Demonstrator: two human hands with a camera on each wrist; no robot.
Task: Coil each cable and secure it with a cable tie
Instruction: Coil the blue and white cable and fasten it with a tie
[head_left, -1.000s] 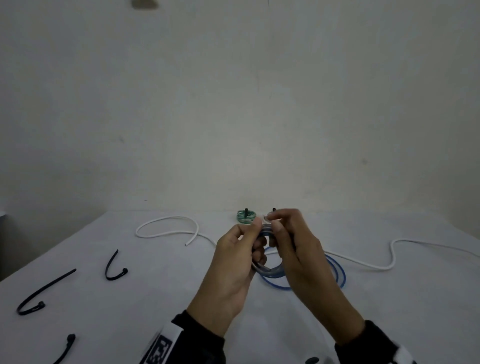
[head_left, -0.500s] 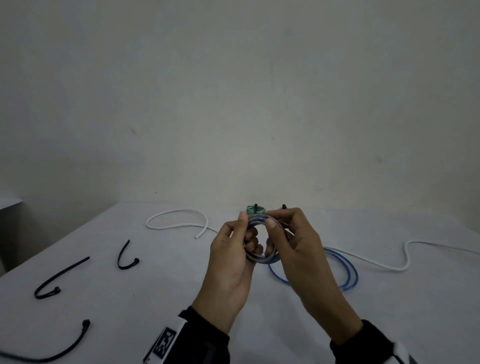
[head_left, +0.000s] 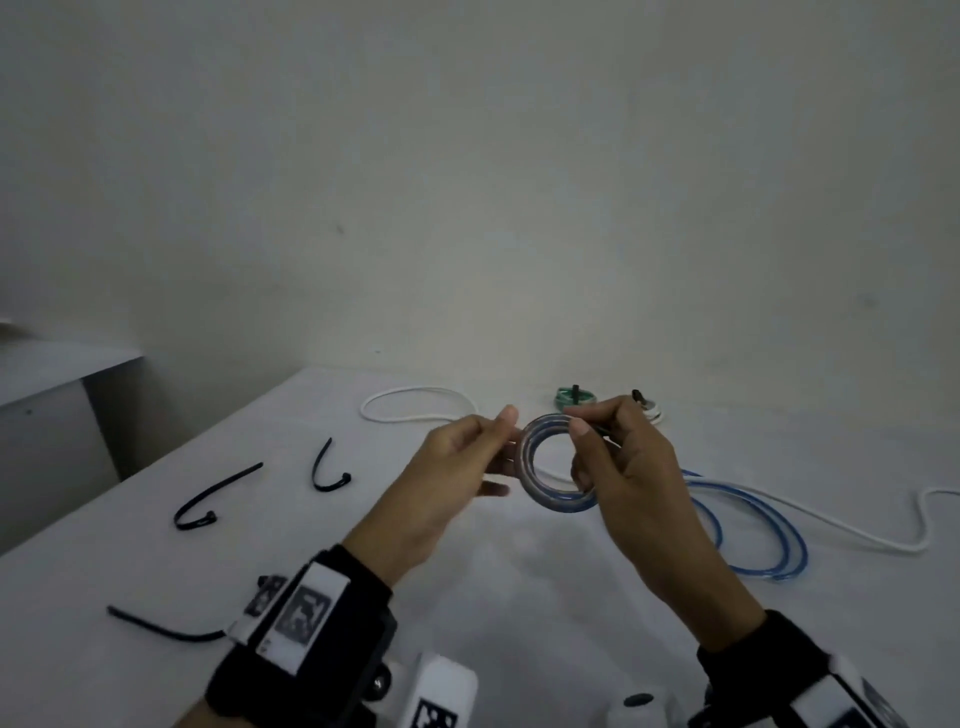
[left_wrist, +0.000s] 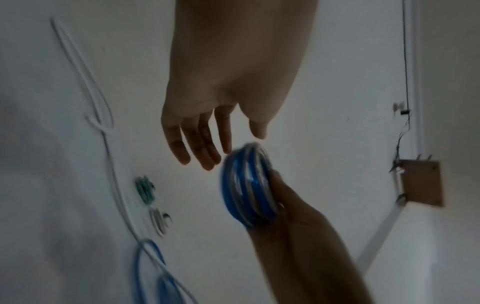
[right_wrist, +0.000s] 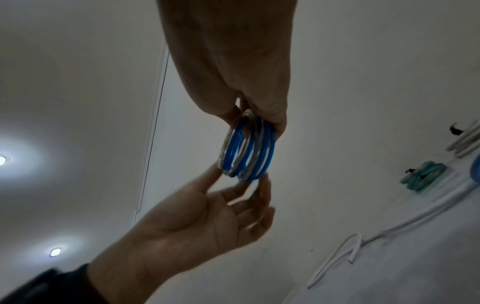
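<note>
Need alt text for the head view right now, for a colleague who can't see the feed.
Two hands hold a small blue cable coil upright above a white table: the right hand pinches its top and right side, the left hand's fingertips touch its left edge. The uncoiled blue cable trails right; black cable ties lie to the left.

Blue cable part-coiled in the air, other cables and ties on the table

The blue cable is wound into a small upright ring of several turns above the table; its loose end lies in wide loops at right. A white cable snakes along the far side. A green coil and a white coil sit tied. Three black cable ties lie loose at left.
</note>
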